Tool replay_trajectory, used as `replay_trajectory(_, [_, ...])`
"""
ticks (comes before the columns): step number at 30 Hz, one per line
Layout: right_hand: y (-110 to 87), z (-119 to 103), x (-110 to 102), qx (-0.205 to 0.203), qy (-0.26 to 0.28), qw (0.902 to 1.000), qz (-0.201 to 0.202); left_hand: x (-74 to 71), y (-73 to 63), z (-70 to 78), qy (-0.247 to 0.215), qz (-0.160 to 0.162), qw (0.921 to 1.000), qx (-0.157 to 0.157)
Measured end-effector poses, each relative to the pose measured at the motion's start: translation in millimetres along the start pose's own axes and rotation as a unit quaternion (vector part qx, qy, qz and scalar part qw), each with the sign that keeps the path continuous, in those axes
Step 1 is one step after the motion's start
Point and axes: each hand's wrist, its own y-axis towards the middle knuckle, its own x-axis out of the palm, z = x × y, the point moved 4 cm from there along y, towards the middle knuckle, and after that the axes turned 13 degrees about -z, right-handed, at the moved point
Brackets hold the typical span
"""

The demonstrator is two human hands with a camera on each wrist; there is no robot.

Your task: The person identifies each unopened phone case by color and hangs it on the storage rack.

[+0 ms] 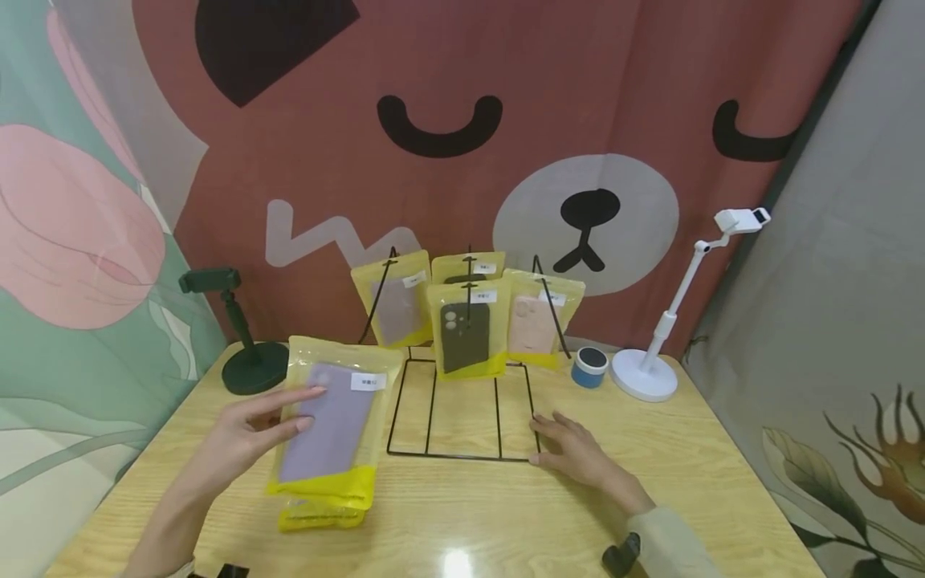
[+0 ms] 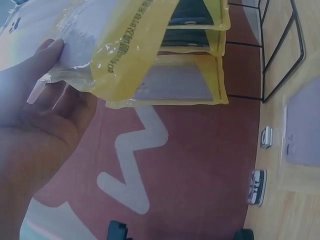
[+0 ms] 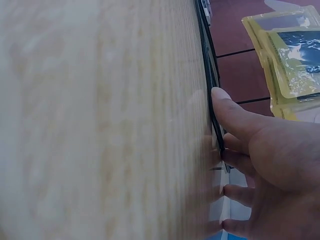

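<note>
My left hand [image 1: 249, 433] pinches a clear, yellow-edged pouch [image 1: 364, 449] between thumb and fingers. Inside it lies a lavender phone case [image 1: 325, 429], with a white label at the top. Another yellow-edged pouch [image 1: 321, 516] lies on the table, mostly hidden beneath it. A black wire display rack [image 1: 458, 458] stands in the middle, similar pouches hanging from its hooks. Those pouches hold a dark phone case [image 1: 466, 341], a pink phone case [image 1: 531, 325] and others. At the rack's front right corner, my right hand [image 1: 578, 453] holds the base wire with thumb and fingers.
A dark green stand [image 1: 256, 368] is at the back left of the table [image 1: 462, 514]. Behind the rack's right side are a small blue round jar [image 1: 588, 369] and a white stand [image 1: 645, 375] with a raised arm. A printed curtain [image 1: 433, 193] hangs behind.
</note>
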Motion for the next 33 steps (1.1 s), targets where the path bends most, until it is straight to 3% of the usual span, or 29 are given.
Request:
replay_trajectory(14, [-0.3,-1,1,0.009,0.006,0.9999,-0.005,-0.1,12.7,-7.8,-0.008,-0.017,0.9997,-0.017])
replay_trajectory(23, [-0.4,0,1,0.003,0.006,1.0000,-0.002,-4.4,24.5,-22.2,-0.017,-0.029,0.9981,-0.052])
replay_trajectory(28, [-1.4,-1,0,0.004,0.006,1.0000,0.002,-4.8,41.1,-31.5,-0.014,-0.029,0.9980,-0.055])
replay_trajectory(33, [-1.7,-1,1,0.008,0.013,0.9999,0.000,-4.7,65.5,-43.5,0.015,-0.007,0.9988,-0.046])
